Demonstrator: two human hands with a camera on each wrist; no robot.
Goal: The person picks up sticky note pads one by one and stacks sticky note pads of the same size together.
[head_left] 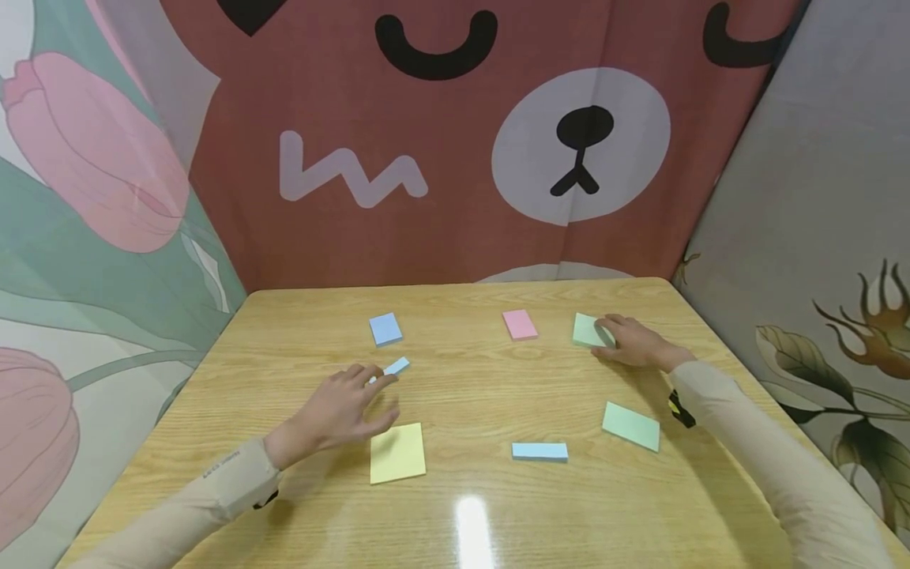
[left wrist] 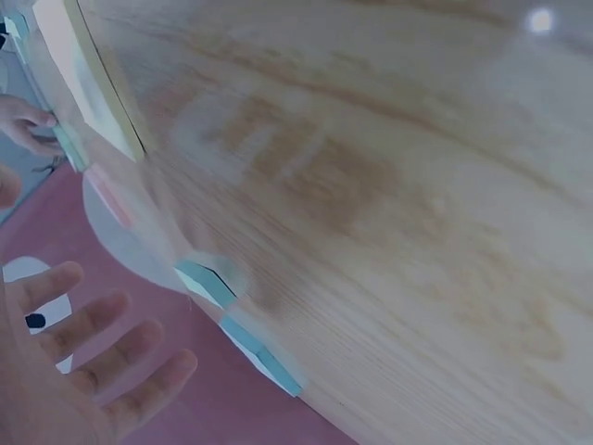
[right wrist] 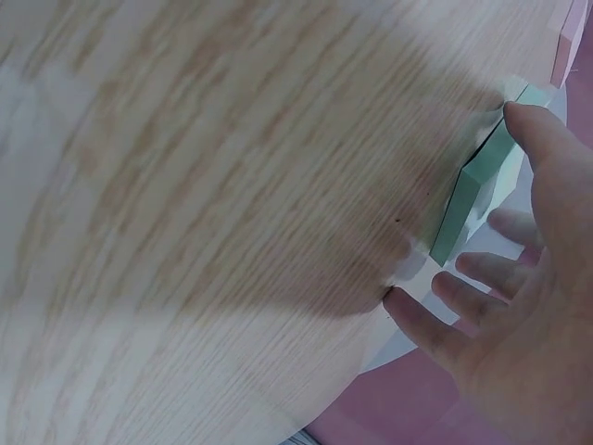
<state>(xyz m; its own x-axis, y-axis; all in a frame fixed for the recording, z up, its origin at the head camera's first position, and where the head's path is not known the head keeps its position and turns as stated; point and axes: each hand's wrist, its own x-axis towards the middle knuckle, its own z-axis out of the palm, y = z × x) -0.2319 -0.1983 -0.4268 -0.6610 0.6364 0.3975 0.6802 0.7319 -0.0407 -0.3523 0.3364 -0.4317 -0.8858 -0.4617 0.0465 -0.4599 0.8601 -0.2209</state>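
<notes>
My left hand [head_left: 341,407] hovers over the table's left side, fingers loosely extended and holding nothing. Just past its fingertips lies a narrow light-blue sticky-note pad [head_left: 396,367], partly covered by them. Below the thumb is a square yellow sticky-note pad [head_left: 398,458]. At the back right, my right hand [head_left: 634,341] is at a green sticky-note pad [head_left: 587,330] lying flat. In the right wrist view the thumb [right wrist: 533,125] meets that pad's edge, while the other fingers [right wrist: 422,320] spread beside it without visibly curling around it.
A blue pad [head_left: 385,329] and a pink pad [head_left: 520,324] lie toward the back of the wooden table [head_left: 469,395]. Nearer the front are another narrow light-blue pad [head_left: 539,452] and a second green pad [head_left: 631,427]. Printed curtains [head_left: 441,229] stand behind and at both sides.
</notes>
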